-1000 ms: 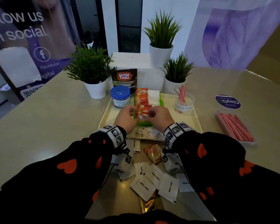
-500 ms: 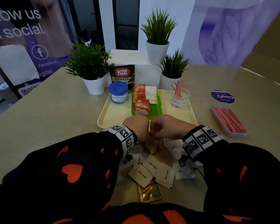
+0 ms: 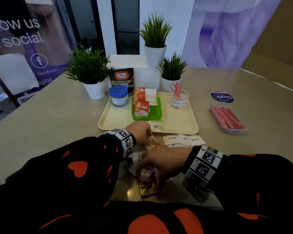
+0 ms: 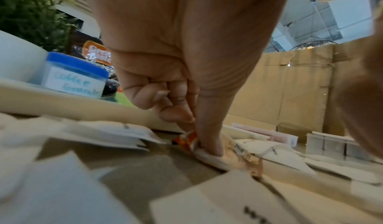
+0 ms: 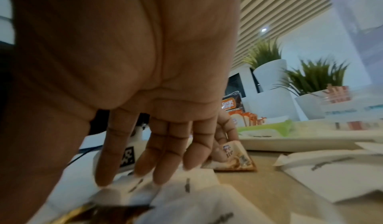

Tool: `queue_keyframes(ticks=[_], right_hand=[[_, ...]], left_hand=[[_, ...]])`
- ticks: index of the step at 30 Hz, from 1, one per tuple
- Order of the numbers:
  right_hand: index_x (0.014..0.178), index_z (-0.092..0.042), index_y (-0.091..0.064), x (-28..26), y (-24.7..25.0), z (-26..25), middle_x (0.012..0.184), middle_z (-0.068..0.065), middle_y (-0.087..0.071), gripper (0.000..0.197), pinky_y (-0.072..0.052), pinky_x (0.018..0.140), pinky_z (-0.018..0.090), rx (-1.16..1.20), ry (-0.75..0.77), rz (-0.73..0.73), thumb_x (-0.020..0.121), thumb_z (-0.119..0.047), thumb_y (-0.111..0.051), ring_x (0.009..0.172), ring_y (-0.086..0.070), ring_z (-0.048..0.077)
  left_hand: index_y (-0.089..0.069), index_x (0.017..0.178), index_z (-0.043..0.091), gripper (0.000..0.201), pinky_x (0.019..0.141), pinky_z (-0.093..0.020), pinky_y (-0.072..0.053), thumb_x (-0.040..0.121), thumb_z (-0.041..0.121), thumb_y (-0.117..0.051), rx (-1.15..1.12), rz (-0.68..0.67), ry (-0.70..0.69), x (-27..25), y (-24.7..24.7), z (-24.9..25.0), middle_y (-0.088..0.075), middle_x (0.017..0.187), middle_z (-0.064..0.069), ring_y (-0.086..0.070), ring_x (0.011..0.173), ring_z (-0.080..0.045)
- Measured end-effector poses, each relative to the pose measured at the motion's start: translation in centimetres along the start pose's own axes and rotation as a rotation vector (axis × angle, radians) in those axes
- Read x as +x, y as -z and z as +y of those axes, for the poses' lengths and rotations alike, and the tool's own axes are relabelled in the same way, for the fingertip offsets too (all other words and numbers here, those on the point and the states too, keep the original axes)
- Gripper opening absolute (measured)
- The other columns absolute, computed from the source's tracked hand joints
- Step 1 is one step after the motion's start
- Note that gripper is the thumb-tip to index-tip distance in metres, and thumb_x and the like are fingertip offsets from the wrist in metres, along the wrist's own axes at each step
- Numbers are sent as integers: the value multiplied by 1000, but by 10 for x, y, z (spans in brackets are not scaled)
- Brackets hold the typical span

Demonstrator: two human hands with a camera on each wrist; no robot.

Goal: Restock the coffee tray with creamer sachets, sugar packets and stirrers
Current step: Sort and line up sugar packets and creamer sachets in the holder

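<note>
A cream tray [image 3: 176,127] carries a green inner tray [image 3: 155,114] with a row of orange creamer sachets [image 3: 139,102] and white sugar packets [image 3: 150,97], and a clear cup of red-striped stirrers [image 3: 178,98]. In front of the tray, my left hand [image 3: 150,138] pinches a loose creamer sachet [image 3: 155,143] lying on the table; the left wrist view shows thumb and finger of that left hand [image 4: 194,139] on the sachet [image 4: 230,157]. My right hand [image 3: 147,174] reaches down nearer my body. Its straight fingers [image 5: 145,175] touch white sugar packets [image 5: 186,191] beside a gold sachet [image 3: 146,189].
More loose sugar packets [image 3: 184,140] lie just right of the hands. A pink box of stirrers [image 3: 227,119] sits at the right. A blue-lidded coffee jar [image 3: 118,97] stands on the tray's back left. A coffee pouch [image 3: 122,77] and potted plants [image 3: 90,71] stand behind the tray.
Both hands have drawn back from the green tray to the table in front. The left now pinches a creamer sachet there; the right has dropped onto the packets closer to me.
</note>
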State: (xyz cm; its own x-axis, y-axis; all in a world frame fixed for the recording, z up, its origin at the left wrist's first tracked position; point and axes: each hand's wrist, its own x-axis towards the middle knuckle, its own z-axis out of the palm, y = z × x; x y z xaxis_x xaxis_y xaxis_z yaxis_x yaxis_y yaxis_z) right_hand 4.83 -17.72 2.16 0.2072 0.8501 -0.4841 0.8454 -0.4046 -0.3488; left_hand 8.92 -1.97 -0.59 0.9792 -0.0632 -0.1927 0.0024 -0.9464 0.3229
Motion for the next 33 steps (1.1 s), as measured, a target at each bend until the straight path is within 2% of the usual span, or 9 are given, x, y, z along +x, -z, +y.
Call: queue_keyframes(ticks=[4, 8, 13, 17, 20, 23, 27, 30, 33], right_hand=[[133, -38, -57, 5, -7, -1, 126, -2, -54, 68, -41, 77, 33, -64, 8, 2, 73, -26, -88, 103, -43, 9], [127, -32, -62, 5, -4, 3, 124, 1, -52, 55, -38, 76, 30, -55, -73, 56, 78, -19, -84, 105, -46, 15], [112, -27, -68, 5, -5, 10, 120, 0, -52, 36, -47, 80, 34, -23, -154, 80, 79, -22, -82, 107, -49, 19], [138, -42, -53, 1, -5, 10, 117, 0, -47, 63, -44, 87, 39, -72, -144, 89, 83, -21, -75, 104, -42, 16], [141, -46, -49, 0, -3, 7, 116, -2, -40, 69, -41, 85, 37, -150, -143, 30, 82, -21, -77, 111, -43, 23], [136, -36, -54, 2, -2, 5, 125, 5, -43, 57, -42, 84, 36, -202, -170, 27, 85, -20, -74, 115, -47, 28], [118, -23, -68, 6, -3, 6, 118, 5, -52, 33, -40, 81, 31, -188, -121, 110, 86, -21, -75, 110, -47, 22], [105, -18, -74, 6, -5, 11, 113, 4, -54, 18, -38, 78, 29, -167, -95, 175, 88, -16, -72, 100, -43, 15], [106, -20, -74, 7, -7, 17, 114, 2, -50, 20, -36, 79, 27, -130, -109, 186, 86, -16, -75, 103, -43, 15]], left_hand=[[-75, 109, 21, 28, 81, -25, -48, 83, 29, -80, -51, 30, 24, -5, 9, -9, -65, 98, 6, -63, 95, -14], [-76, 109, 22, 24, 79, -25, -46, 85, 27, -79, -120, 107, 49, -10, 20, -18, -66, 96, 6, -62, 93, -12], [-74, 108, 21, 20, 78, -25, -43, 88, 26, -75, -143, 161, 47, -15, 31, -24, -62, 94, 6, -59, 91, -13], [-71, 97, 19, 12, 75, -28, -43, 95, 30, -66, -148, 189, 55, -19, 33, -25, -63, 93, 3, -58, 90, -17], [-67, 97, 16, 18, 76, -31, -45, 98, 32, -60, -196, 225, 77, -22, 32, -23, -63, 95, 3, -59, 92, -18], [-62, 97, 16, 17, 83, -36, -49, 98, 32, -58, -278, 255, 101, -23, 30, -23, -63, 100, -1, -60, 94, -20], [-54, 87, 20, 14, 79, -39, -54, 97, 27, -61, -379, 285, 101, -25, 27, -24, -61, 87, 0, -61, 83, -20], [-54, 98, 22, 10, 74, -32, -50, 96, 26, -63, -370, 316, 108, -26, 24, -28, -62, 91, 2, -60, 83, -17], [-52, 106, 26, 17, 75, -33, -51, 95, 23, -65, -410, 305, 152, -26, 21, -33, -62, 97, 2, -62, 86, -16]])
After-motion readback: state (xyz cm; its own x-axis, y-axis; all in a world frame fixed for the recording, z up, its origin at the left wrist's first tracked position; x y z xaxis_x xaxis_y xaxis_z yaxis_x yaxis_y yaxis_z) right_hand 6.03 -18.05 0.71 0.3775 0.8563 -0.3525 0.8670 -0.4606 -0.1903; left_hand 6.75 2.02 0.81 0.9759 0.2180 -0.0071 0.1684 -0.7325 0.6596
